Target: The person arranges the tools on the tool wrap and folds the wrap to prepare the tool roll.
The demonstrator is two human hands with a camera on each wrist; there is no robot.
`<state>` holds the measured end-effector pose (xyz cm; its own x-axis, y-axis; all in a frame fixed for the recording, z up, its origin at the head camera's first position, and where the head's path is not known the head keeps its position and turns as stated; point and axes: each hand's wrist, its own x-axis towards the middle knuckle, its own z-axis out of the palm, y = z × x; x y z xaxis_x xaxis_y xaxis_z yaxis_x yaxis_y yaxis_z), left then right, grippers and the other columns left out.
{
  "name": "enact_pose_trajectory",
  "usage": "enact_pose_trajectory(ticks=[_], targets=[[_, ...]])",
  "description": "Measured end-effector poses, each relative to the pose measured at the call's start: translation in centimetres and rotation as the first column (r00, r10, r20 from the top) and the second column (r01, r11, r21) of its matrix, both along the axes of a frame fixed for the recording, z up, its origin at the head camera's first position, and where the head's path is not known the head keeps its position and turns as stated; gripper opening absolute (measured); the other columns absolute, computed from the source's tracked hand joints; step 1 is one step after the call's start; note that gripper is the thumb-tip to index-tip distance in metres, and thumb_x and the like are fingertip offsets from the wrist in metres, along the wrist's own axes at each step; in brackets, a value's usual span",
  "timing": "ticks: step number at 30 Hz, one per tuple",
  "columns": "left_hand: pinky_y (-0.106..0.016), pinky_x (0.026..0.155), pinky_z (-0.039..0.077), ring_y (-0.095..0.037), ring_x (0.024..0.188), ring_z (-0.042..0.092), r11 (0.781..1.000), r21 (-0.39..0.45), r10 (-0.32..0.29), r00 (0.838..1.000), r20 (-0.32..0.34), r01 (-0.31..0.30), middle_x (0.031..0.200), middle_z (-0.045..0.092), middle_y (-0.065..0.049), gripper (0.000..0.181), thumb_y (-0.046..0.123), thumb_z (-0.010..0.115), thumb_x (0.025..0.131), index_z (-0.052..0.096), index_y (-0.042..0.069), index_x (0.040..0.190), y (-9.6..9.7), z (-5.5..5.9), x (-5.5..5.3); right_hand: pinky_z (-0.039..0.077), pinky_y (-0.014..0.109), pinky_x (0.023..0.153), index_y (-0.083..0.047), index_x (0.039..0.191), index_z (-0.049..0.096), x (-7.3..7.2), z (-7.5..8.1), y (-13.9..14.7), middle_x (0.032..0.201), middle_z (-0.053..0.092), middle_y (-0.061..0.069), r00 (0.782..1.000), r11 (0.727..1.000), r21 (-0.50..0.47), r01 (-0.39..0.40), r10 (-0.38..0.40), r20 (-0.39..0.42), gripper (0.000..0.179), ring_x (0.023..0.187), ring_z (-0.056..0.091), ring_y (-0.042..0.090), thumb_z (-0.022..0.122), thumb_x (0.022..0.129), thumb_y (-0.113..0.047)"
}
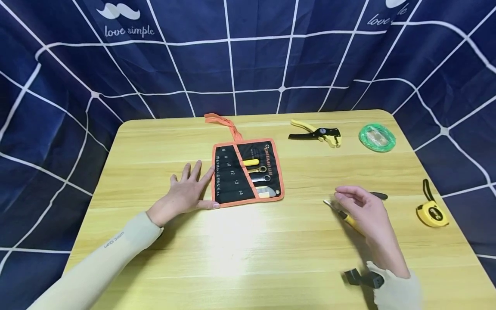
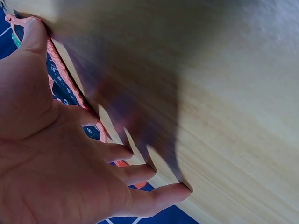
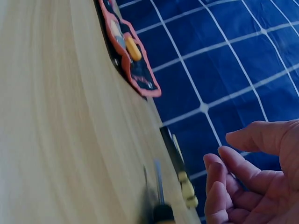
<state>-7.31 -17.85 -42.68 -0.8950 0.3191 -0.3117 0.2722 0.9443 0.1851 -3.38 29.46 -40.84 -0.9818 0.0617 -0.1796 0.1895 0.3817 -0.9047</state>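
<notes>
A black tool pouch (image 1: 232, 185) with orange trim lies unfolded on the table; its pockets hold a yellow-handled tool (image 1: 251, 162), two wrenches (image 1: 260, 178) and a blade-shaped tool (image 1: 265, 192). My left hand (image 1: 186, 193) rests with spread fingers at the pouch's left edge, thumb and index finger touching the trim. My right hand (image 1: 366, 209), fingers loosely bent and thumb apart from them, hovers over a screwdriver (image 1: 350, 221) with a yellow and black handle. In the right wrist view nothing sits between those fingers, and the screwdriver (image 3: 163, 212) is apart from them.
Yellow and black wire strippers (image 1: 321, 132) lie at the back, left of a green wire coil (image 1: 377, 137). A yellow tape measure (image 1: 432, 214) is near the right edge. Beyond my right hand a dark handle (image 1: 379, 196) shows, partly hidden. Blue gridded cloth (image 1: 255, 64) surrounds the table.
</notes>
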Motion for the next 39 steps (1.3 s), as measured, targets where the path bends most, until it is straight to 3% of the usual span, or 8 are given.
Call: enact_pose_trajectory(ticks=[4,11,17,23,28,39], targets=[[-0.090,0.105,0.027,-0.064,0.157,0.013,1.000,-0.003,0.005,1.000,0.005,-0.005,0.176,0.009,-0.033,0.117,0.074,0.072,0.093,0.016,0.014,0.177,0.0,0.0,0.0,0.054,0.017,0.081,-0.007,0.130,0.076,0.9,-0.6,1.7,0.108,0.077,-0.007,0.999,0.999,-0.041,0.022,-0.021,0.028,0.028,0.100,0.068,0.005,0.077,0.106,-0.021],[-0.090,0.104,0.029,-0.064,0.156,0.016,1.000,-0.017,-0.007,1.000,-0.017,0.006,0.176,0.012,-0.034,0.117,0.074,0.072,0.093,0.018,0.013,0.177,0.0,0.0,0.1,0.051,0.019,0.076,-0.002,0.128,0.075,2.5,-2.0,3.2,0.101,0.072,-0.011,0.998,0.998,0.061,0.027,-0.030,0.049,0.031,0.091,0.064,0.007,0.081,0.103,-0.019],[-0.090,0.105,0.028,-0.064,0.156,0.015,1.000,-0.012,0.001,1.000,-0.005,-0.001,0.176,0.010,-0.034,0.117,0.074,0.072,0.093,0.017,0.013,0.177,0.0,0.0,0.1,0.052,0.019,0.075,0.000,0.129,0.073,3.4,-2.7,4.3,0.102,0.070,-0.011,0.996,0.999,0.048,0.026,-0.029,0.083,0.036,0.089,0.063,0.007,0.083,0.101,-0.020],[-0.090,0.106,0.027,-0.063,0.157,0.013,1.000,-0.011,0.013,1.000,0.010,-0.013,0.177,0.009,-0.033,0.117,0.074,0.072,0.093,0.016,0.014,0.177,0.0,0.0,0.1,0.052,0.020,0.073,0.003,0.132,0.070,3.8,-2.9,5.6,0.104,0.068,-0.008,0.991,0.993,0.107,-0.049,0.035,0.129,0.043,0.089,0.060,0.007,0.084,0.101,-0.024],[-0.089,0.106,0.027,-0.063,0.157,0.013,1.000,-0.009,0.007,1.000,0.014,-0.006,0.177,0.008,-0.033,0.117,0.074,0.072,0.093,0.015,0.015,0.177,0.1,0.1,0.0,0.048,0.023,0.067,0.003,0.133,0.069,4.1,-2.8,6.5,0.100,0.065,-0.003,0.984,0.972,0.201,-0.121,0.091,0.153,0.047,0.082,0.053,0.008,0.084,0.100,-0.027],[-0.090,0.104,0.028,-0.065,0.156,0.014,1.000,0.006,0.000,1.000,0.008,0.000,0.176,0.010,-0.034,0.117,0.073,0.073,0.093,0.017,0.013,0.177,0.0,0.2,0.1,0.044,0.028,0.062,0.005,0.123,0.074,4.3,-2.9,7.5,0.086,0.058,-0.002,0.972,0.961,0.227,-0.157,0.110,0.207,0.040,0.076,0.051,0.010,0.083,0.101,-0.028]])
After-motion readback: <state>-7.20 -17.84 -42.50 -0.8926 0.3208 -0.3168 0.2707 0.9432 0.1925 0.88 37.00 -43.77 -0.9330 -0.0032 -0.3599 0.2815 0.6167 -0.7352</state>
